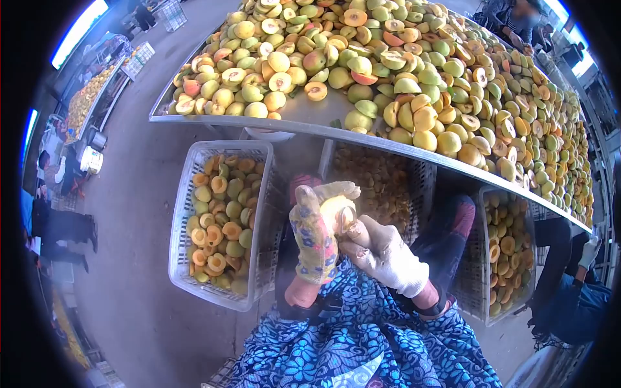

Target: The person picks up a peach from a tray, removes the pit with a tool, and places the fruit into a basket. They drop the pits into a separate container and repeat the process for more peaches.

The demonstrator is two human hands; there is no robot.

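Observation:
My left hand, in a flowered work glove, is closed around a cut peach half held above my lap. Its pale cut side shows brightly, partly washed out by light. My right hand, in a white glove with stained fingertips, presses its thumb and fingers together at the fruit's right edge. Whatever those fingers hold is hidden. Beyond both hands, many halved peaches are heaped on a metal table, some with the pit still in.
A white crate of peach halves stands left of my legs. Another crate with small brownish pieces sits under the table edge, and a third crate of halves is at right. Co-workers sit at far right and left.

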